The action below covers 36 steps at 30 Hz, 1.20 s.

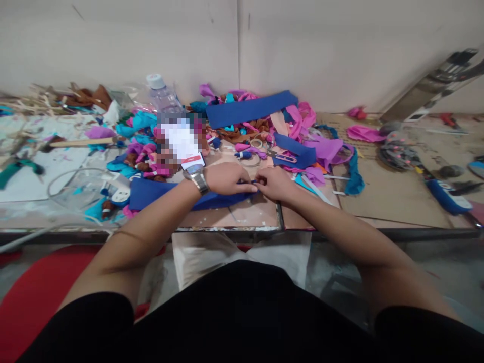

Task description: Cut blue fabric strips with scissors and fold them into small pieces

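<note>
A long blue fabric strip [151,195] lies along the front of the workbench, its right end gathered between my hands. My left hand [229,179], with a metal watch on the wrist, pinches that end. My right hand [275,184] meets it fingertip to fingertip, closed on the same dark blue end. Just behind the hands are a roll of tape [250,160] and a pink-handled cutter [284,158]. Another blue strip [249,109] rests on the heap of pink, purple and brown fabric pieces.
A lit phone [181,138] and a clear bottle [163,96] stand behind my left wrist. Green-handled pliers [22,169] and a white cable are at the left. On the right are cardboard [389,196], a pincushion [399,152] and a blue-handled tool [448,197].
</note>
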{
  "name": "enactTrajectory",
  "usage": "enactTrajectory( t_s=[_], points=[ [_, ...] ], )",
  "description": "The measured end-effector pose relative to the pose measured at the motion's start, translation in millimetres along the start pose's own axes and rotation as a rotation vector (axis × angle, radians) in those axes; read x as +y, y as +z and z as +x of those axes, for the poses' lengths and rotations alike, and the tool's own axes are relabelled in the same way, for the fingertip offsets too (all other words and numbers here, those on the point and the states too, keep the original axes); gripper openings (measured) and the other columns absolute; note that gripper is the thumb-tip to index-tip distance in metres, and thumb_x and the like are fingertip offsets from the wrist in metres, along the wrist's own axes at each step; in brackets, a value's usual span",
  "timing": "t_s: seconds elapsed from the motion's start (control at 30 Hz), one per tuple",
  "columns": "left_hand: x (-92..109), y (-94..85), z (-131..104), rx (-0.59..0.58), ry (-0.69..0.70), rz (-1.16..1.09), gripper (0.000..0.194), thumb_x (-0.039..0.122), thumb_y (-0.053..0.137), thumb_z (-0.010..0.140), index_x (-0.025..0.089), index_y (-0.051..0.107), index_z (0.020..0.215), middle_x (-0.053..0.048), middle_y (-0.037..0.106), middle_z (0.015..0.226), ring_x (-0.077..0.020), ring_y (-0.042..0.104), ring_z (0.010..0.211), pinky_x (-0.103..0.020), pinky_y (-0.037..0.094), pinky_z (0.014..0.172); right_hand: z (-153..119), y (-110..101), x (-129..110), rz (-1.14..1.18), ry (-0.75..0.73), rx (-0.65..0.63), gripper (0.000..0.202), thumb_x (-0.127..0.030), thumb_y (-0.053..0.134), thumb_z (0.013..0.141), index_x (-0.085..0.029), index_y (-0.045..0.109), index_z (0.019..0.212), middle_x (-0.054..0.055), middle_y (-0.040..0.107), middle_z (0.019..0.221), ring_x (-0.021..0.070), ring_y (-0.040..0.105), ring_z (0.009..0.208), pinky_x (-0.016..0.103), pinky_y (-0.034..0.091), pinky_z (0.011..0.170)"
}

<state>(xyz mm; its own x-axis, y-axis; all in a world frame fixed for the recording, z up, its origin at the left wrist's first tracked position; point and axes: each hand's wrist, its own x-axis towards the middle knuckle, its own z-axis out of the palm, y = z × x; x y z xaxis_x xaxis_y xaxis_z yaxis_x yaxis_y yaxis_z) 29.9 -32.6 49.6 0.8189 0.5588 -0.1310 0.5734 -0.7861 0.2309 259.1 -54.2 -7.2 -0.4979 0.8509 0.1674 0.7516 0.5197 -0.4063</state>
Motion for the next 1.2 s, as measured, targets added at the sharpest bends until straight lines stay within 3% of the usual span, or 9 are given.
enactTrajectory(
  t_s=[0.17, 0.23, 0.4, 0.47, 0.6, 0.8, 1.0, 1.2],
  points=[
    [-3, -12.5, 7, -0.003, -0.169, 0.139, 0.036, 0.048, 0.059, 0.097, 0.024, 0.08, 0.115, -0.009, 0.08, 0.11, -0.0234, 0.072, 0.1, -0.03, 0.046, 0.08, 1, 3, 5, 0.044, -0.024, 0.005, 0.016, -0.03, 0.075, 0.089, -0.019, 0.071, 0.078, 0.001, 0.073, 0.073, 0.0167, 0.063, 0.07, 0.028, 0.036, 0.067],
    [-4, -13.2, 13, 0.049, -0.212, 0.177, 0.035, 0.046, 0.062, 0.095, 0.023, 0.079, 0.116, -0.009, 0.079, 0.11, -0.0257, 0.072, 0.1, -0.031, 0.045, 0.079, 2, 3, 5, 0.047, -0.034, 0.004, 0.016, -0.03, 0.076, 0.088, -0.02, 0.07, 0.077, 0.001, 0.072, 0.072, 0.0167, 0.062, 0.069, 0.028, 0.036, 0.067],
    [-12, 4.0, 20, 0.023, -0.03, 0.062, 0.039, 0.048, 0.081, 0.083, 0.022, 0.076, 0.111, -0.005, 0.076, 0.099, -0.0219, 0.069, 0.089, -0.03, 0.041, 0.074, 2, 3, 6, 0.065, -0.002, 0.011, 0.014, -0.028, 0.076, 0.087, -0.019, 0.071, 0.077, 0.002, 0.073, 0.073, 0.017, 0.063, 0.07, 0.029, 0.037, 0.068],
    [-16, 14.6, 19, 0.072, 0.016, 0.018, 0.039, 0.048, 0.083, 0.083, 0.019, 0.075, 0.109, -0.006, 0.074, 0.098, -0.0215, 0.067, 0.088, -0.029, 0.04, 0.074, 2, 4, 7, 0.095, -0.005, 0.006, 0.013, -0.029, 0.076, 0.087, -0.019, 0.072, 0.079, 0.002, 0.073, 0.075, 0.017, 0.063, 0.071, 0.029, 0.039, 0.068],
    [-27, 30.5, 18, 0.215, 0.072, -0.098, 0.057, 0.049, 0.087, 0.079, 0.018, 0.071, 0.124, -0.007, 0.072, 0.098, -0.0206, 0.064, 0.087, -0.029, 0.041, 0.077, 2, 5, 9, 0.111, -0.024, 0.012, 0.013, -0.029, 0.078, 0.087, -0.02, 0.073, 0.081, 0.002, 0.073, 0.075, 0.017, 0.064, 0.071, 0.029, 0.04, 0.07],
    [-38, 37.4, 22, 0.218, 0.18, -0.201, 0.043, 0.055, 0.081, 0.084, 0.018, 0.077, 0.105, -0.007, 0.072, 0.093, -0.0178, 0.062, 0.079, -0.028, 0.041, 0.072, 1, 6, 10, 0.162, -0.039, 0.009, 0.011, -0.028, 0.078, 0.086, -0.019, 0.073, 0.083, 0.001, 0.071, 0.073, 0.016, 0.062, 0.068, 0.028, 0.041, 0.068],
    [-38, 36.6, 21, 0.241, 0.158, -0.171, 0.021, 0.033, 0.072, 0.088, 0.02, 0.08, 0.103, -0.006, 0.073, 0.089, -0.0178, 0.064, 0.079, -0.029, 0.042, 0.072, 1, 6, 10, 0.175, -0.038, 0.022, 0.011, -0.029, 0.077, 0.086, -0.019, 0.074, 0.084, 0.002, 0.072, 0.074, 0.0165, 0.063, 0.068, 0.029, 0.043, 0.069],
    [-39, 38.9, 24, 0.265, 0.141, -0.155, 0.019, 0.032, 0.071, 0.087, 0.021, 0.082, 0.098, -0.005, 0.075, 0.088, -0.0175, 0.064, 0.077, -0.029, 0.042, 0.072, 0, 4, 8, 0.204, -0.069, -0.005, 0.01, -0.029, 0.078, 0.085, -0.02, 0.074, 0.084, 0.002, 0.073, 0.075, 0.0169, 0.062, 0.068, 0.03, 0.044, 0.069]
  ],
)
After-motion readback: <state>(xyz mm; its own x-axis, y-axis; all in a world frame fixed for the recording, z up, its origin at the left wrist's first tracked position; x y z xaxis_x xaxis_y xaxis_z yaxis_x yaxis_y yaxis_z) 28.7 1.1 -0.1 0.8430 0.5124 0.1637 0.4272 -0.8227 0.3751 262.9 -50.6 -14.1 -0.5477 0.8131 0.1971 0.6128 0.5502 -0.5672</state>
